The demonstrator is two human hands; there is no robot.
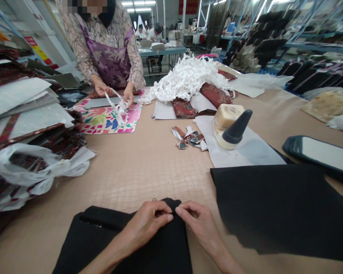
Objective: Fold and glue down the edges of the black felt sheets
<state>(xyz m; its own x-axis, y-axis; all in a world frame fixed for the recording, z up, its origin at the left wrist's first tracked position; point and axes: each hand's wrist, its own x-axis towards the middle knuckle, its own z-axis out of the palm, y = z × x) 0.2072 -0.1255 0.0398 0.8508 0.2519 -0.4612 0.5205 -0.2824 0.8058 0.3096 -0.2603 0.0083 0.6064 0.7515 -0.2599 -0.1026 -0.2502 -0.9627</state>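
Observation:
A black fabric piece (103, 239) lies on the table just in front of me, with a slot-like strip near its upper left edge. My left hand (148, 222) is closed, its thumb and forefinger pinching the upper right corner of that fabric. Right beside it, my right hand (198, 222) pinches the same corner edge, the fingertips of both hands nearly touching. A small brass-coloured ring or stud shows behind the edge. To the right, a larger black sheet (274, 209) lies flat, touched by neither hand.
Across the table (117, 167), a co-worker (108, 57) handles white strips over a floral sheet (103, 121). White strips (185, 78) are heaped at the back. A cream block with a dark cone (237, 129) stands on white paper (254, 154). Stacked pieces (25, 110) rise at left; scraps (190, 139) lie mid-table.

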